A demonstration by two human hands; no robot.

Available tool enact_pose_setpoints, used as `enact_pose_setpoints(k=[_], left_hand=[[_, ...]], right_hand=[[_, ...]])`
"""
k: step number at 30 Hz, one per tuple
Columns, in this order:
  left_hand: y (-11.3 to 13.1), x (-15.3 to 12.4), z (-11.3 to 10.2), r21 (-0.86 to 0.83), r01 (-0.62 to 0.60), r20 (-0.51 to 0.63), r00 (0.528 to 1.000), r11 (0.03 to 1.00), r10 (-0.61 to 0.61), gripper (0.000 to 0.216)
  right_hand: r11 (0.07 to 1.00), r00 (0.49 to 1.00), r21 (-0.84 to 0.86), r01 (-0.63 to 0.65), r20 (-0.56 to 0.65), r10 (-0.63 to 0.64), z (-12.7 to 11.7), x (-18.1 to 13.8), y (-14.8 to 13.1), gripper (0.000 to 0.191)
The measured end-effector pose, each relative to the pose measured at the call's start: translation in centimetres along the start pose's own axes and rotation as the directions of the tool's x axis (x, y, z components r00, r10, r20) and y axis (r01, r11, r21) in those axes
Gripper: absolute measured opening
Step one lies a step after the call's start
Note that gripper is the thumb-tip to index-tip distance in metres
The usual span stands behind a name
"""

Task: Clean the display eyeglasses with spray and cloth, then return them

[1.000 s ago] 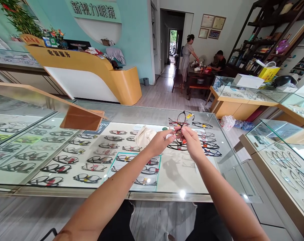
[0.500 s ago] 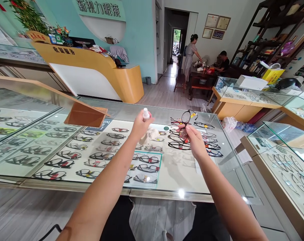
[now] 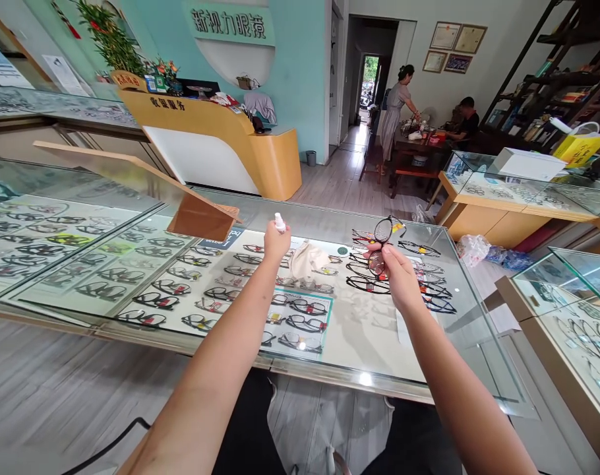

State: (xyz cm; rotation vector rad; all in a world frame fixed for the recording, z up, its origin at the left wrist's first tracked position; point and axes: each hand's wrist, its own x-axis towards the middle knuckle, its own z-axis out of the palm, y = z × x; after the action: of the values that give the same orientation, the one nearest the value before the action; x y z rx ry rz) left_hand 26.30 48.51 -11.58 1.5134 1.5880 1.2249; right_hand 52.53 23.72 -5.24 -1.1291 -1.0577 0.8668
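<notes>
My left hand (image 3: 277, 241) is wrapped round a small spray bottle (image 3: 279, 222); its white top shows above the fingers. In my right hand (image 3: 397, 272) a pair of dark-framed eyeglasses (image 3: 384, 230) is pinched near the bridge and held on end, one lens up and the other below, with a yellow tag on it. A pale crumpled cloth (image 3: 307, 260) lies on the glass counter between my hands. Below and beside the right hand, several dark eyeglass frames (image 3: 366, 284) lie in rows at the right part of the counter.
The glass display counter (image 3: 359, 359) holds many frames in rows. A brown tilted stand (image 3: 201, 218) sits on its left. Another glass showcase (image 3: 571, 290) stands at the right. Beyond are a yellow reception desk (image 3: 275, 165) and two people at a table (image 3: 419, 148).
The camera view has turned left, so the scene shifts right. My left hand with the spray bottle has drawn away from the cloth and the eyeglasses. The right hand keeps its hold.
</notes>
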Motion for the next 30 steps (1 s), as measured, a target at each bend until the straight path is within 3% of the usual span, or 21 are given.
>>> enact_pose_setpoints(k=[5,9,12,14,17,20,24,30], left_hand=[[0.3,-0.6,-0.1,0.033,-0.002,-0.011,1.0,0.999,0.003,0.035],[1.8,-1.7,-0.5,0.066,-0.012,-0.095,0.995,0.998,0.019,0.049],[3.9,-3.2,-0.9,0.173,-0.171,-0.284,0.934,0.97,0.216,0.054],[5.4,-4.3,-1.2,0.261,-0.314,-0.312,0.867,0.913,0.388,0.043],[6.9,-5.7,-1.2,0.255,-0.478,-0.104,0.85,0.84,0.516,0.013],[7.3,-6.4,-1.0,0.182,-0.522,0.095,0.853,0.833,0.513,0.006],[7.0,-6.4,-0.8,0.267,-0.418,0.304,0.892,0.868,0.336,0.007],[6.0,-6.0,-0.4,0.587,-0.293,0.358,0.93,0.755,0.083,0.026]], right_hand=[[1.0,1.0,-0.009,0.004,-0.008,-0.004,0.1,0.0,0.0,0.043],[1.0,1.0,-0.021,0.003,-0.016,-0.004,0.1,0.0,-0.1,0.044],[0.999,1.0,-0.039,0.01,-0.008,-0.011,0.1,0.0,-0.2,0.046],[0.999,1.0,-0.04,0.006,-0.008,-0.006,0.0,-0.1,-0.3,0.046],[1.0,1.0,-0.017,-0.002,-0.015,0.002,0.1,-0.2,-0.5,0.044],[1.0,1.0,0.007,0.002,-0.01,-0.002,0.3,-0.3,-0.7,0.043],[1.0,1.0,0.002,0.0,-0.016,0.0,0.4,-0.3,-0.9,0.043],[1.0,1.0,-0.023,-0.004,-0.013,0.004,0.5,-0.3,-0.9,0.042]])
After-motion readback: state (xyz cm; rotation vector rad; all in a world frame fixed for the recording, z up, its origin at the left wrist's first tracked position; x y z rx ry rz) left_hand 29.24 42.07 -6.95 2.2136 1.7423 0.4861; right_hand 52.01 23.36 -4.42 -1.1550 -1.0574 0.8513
